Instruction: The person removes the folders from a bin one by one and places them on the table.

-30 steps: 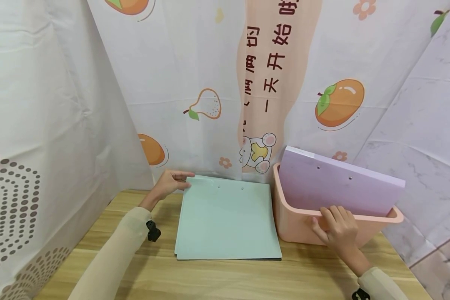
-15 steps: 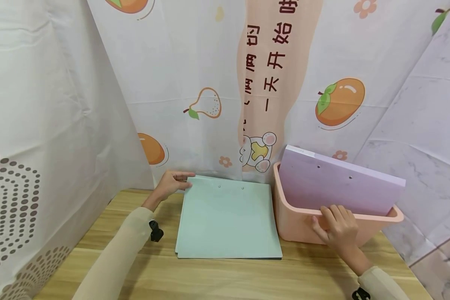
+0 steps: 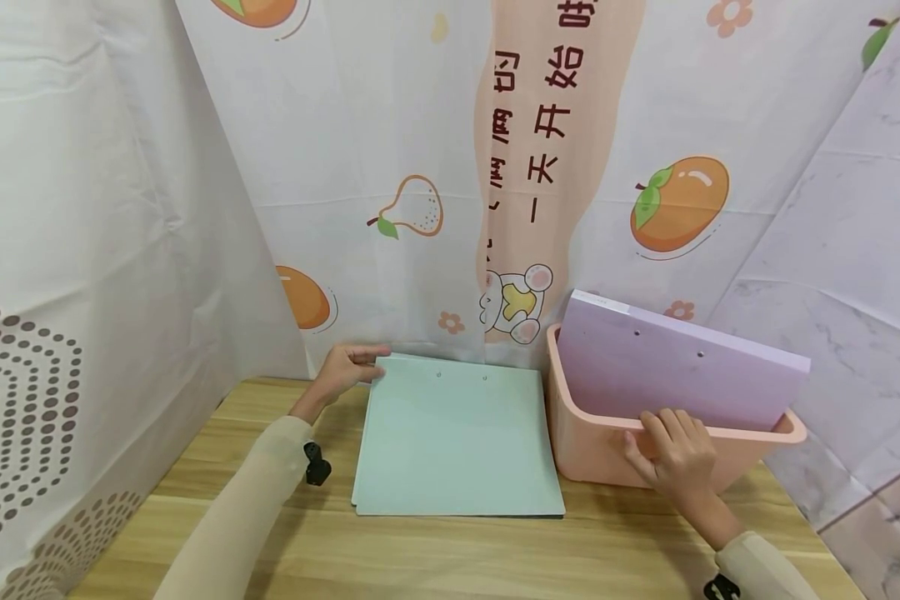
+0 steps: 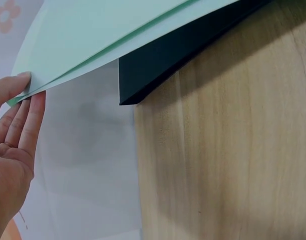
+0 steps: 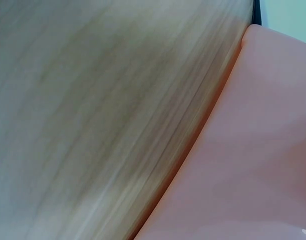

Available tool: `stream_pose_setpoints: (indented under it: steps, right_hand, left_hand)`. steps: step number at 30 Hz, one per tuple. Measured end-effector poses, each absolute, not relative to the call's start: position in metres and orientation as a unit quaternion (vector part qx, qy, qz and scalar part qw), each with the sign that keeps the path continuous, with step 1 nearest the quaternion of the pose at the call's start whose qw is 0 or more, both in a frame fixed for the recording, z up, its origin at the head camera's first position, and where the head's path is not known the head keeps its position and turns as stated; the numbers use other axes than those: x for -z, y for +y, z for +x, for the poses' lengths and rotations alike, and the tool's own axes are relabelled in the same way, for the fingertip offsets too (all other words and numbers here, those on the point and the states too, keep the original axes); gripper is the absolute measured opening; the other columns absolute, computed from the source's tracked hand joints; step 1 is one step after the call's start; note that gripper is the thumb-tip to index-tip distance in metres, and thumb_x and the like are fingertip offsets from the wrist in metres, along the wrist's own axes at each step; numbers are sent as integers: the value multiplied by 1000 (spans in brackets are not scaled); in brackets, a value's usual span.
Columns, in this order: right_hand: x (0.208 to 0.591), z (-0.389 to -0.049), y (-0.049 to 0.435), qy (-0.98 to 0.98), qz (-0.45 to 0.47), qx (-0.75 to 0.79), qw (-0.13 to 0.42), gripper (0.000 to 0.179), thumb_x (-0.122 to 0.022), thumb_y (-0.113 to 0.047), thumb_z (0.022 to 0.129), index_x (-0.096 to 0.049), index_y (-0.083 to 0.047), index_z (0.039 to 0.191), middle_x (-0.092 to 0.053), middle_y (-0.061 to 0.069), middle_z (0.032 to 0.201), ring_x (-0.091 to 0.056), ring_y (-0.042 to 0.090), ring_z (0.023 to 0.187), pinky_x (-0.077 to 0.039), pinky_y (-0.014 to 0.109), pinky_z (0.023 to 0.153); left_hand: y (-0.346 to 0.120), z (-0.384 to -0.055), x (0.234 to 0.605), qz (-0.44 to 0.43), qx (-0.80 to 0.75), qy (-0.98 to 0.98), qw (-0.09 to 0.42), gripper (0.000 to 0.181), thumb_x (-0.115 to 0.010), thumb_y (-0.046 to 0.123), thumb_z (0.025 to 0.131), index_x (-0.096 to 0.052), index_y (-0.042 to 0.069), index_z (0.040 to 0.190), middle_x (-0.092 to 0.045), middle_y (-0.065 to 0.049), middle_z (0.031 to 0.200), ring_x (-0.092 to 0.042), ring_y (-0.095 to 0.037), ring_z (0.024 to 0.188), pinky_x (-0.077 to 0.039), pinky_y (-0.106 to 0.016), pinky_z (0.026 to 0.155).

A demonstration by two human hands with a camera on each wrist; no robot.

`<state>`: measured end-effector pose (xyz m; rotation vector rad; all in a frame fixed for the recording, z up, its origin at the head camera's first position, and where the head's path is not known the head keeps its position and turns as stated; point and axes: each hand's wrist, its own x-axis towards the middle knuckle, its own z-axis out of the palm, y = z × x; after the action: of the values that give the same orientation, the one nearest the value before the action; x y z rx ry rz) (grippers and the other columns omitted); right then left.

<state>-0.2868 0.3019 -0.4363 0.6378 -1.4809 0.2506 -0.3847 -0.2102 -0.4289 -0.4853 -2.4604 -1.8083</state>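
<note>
A mint-green folder (image 3: 457, 442) with two small rivets lies at the middle of the table in the head view. My left hand (image 3: 342, 373) pinches its far left corner, thumb above and fingers beneath. In the left wrist view this green corner (image 4: 63, 50) is lifted and shows a lower layer. Under it sits a dark folder or case (image 4: 157, 65), mostly hidden. On the right, my right hand (image 3: 678, 457) grips the front rim of a pink plastic bin (image 3: 585, 454). A lilac folder (image 3: 667, 367) leans inside the bin, its upper part above the rim.
The wooden table (image 3: 450, 558) has its back edge against a white fruit-print curtain (image 3: 390, 275). Another pale curtain (image 3: 135, 250) hangs close on the left. The bin stands right beside the green folder.
My left hand and forearm have shifted slightly right and toward me, still pinching the green folder's corner. The right hand, bin and lilac folder have stayed put.
</note>
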Motion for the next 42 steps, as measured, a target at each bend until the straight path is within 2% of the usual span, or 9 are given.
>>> stream_pose_setpoints:
  steps: [4, 11, 18, 39, 42]
  right_hand:
    - [437, -287, 303, -663, 283, -109, 684, 51, -55, -38, 96, -61, 5, 70, -51, 17, 60, -42, 36, 51, -29, 46, 45]
    - [437, -288, 303, -662, 285, -109, 685, 50, -55, -37, 96, -61, 5, 70, -51, 17, 60, -43, 36, 51, -30, 47, 45]
    - [438, -288, 303, -661, 286, -110, 685, 50, -55, -37, 96, -61, 5, 70, -52, 17, 60, -43, 36, 51, -31, 48, 45]
    - [437, -288, 301, -663, 283, -113, 684, 49, -55, -36, 95, -61, 5, 70, -52, 17, 61, -43, 37, 52, -30, 47, 46]
    - [437, -288, 301, -662, 283, -115, 684, 49, -55, -36, 95, -60, 5, 70, -52, 17, 61, -43, 37, 51, -30, 47, 46]
  left_hand:
    - [-209, -385, 432, -153, 583, -797, 27, 40, -75, -2, 88, -69, -2, 128, -64, -23, 135, -70, -21, 109, -62, -26, 76]
    - [-209, -387, 438, -131, 587, -799, 19, 39, -75, 1, 89, -69, -1, 128, -64, -22, 137, -60, -36, 127, -62, -25, 79]
    - [-208, -390, 445, -124, 588, -799, 17, 38, -74, 1, 90, -69, -1, 128, -62, -20, 140, -54, -39, 134, -60, -23, 81]
    - [-201, -396, 459, -98, 596, -796, 23, 37, -72, 1, 91, -70, 0, 128, -64, -21, 137, -58, -38, 130, -60, -24, 80]
    - [-201, -396, 461, -100, 599, -794, 27, 36, -73, 1, 91, -70, -1, 127, -65, -21, 136, -63, -33, 125, -61, -24, 78]
